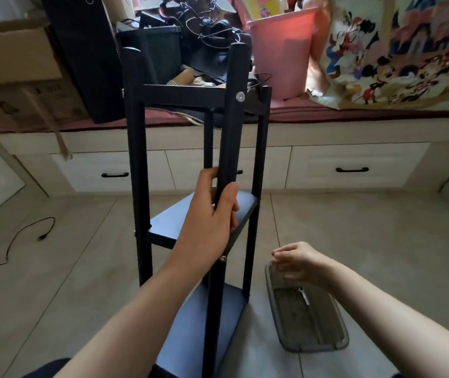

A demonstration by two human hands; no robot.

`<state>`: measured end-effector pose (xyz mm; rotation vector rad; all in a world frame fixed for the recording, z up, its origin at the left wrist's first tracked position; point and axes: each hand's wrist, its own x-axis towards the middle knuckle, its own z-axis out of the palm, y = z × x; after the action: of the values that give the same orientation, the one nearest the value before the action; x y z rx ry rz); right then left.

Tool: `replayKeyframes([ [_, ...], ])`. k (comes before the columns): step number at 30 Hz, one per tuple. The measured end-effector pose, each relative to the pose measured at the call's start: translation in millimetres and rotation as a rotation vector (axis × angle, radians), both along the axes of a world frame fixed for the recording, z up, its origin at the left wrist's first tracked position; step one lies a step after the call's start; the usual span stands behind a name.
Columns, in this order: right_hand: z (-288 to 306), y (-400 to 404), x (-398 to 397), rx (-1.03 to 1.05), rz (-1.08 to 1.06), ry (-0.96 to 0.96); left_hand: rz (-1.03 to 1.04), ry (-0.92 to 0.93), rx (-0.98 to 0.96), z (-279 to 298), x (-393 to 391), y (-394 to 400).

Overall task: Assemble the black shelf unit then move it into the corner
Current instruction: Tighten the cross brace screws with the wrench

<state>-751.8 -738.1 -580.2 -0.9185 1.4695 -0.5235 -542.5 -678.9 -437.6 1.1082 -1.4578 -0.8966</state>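
Note:
The black shelf unit (138, 165) stands upright on the tiled floor in front of me, with three dark shelf boards between its posts. My left hand (209, 214) grips the near right post at about mid-height, above the middle board (168, 222). A silver bolt head (240, 96) shows on that post at the top board. My right hand (297, 261) hovers with loosely curled fingers over the far end of a clear plastic tray (313, 342) on the floor to the right; whether it holds something small is unclear. A small metal tool (303, 294) lies in the tray.
A low drawer bench (354, 170) runs across behind the shelf, piled with a cardboard box (13, 55), black bins, cables, a pink bucket (283, 55) and a cartoon-print bag (398, 50). A black cable (15, 238) trails on the floor at left.

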Motion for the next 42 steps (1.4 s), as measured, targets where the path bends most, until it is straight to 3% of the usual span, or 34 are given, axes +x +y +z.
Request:
replayKeyframes([
  [6, -81.3, 23.7, -5.2, 0.054, 0.317, 0.497, -0.021, 0.019, 0.005, 1.5, 0.1, 6.0],
  [16, -130.1, 47.9, 25.3, 0.118, 0.469, 0.670, 0.003, -0.006, -0.004, 6.9, 3.3, 1.7],
  [19, -127.1, 50.6, 31.1, 0.194, 0.461, 0.586, 0.021, -0.023, -0.008, 6.8, 4.5, 1.1],
  [27, -133.3, 52.2, 29.7, 0.430, 0.312, 0.123, 0.084, -0.033, -0.047, 6.8, 4.7, -0.1],
  [31, -152.7, 37.1, 21.8, 0.351, -0.076, 0.034, 0.139, -0.066, -0.093, 4.7, 2.1, -1.2],
  [32, -158.4, 34.2, 18.5, 0.298, -0.111, 0.106, 0.156, -0.069, -0.104, 4.1, 1.5, -1.2],
  [36, -182.5, 30.6, 7.1, 0.202, 0.109, 0.530, 0.188, -0.075, -0.123, 3.8, 0.8, -3.3],
  [39, -204.4, 29.0, 10.8, 0.235, 0.240, 0.624, 0.189, -0.084, -0.125, 3.2, 1.2, -5.3],
  [42, -220.2, 28.5, 17.3, 0.245, 0.176, 0.640, 0.185, -0.082, -0.122, 1.9, 0.3, -7.0],
])
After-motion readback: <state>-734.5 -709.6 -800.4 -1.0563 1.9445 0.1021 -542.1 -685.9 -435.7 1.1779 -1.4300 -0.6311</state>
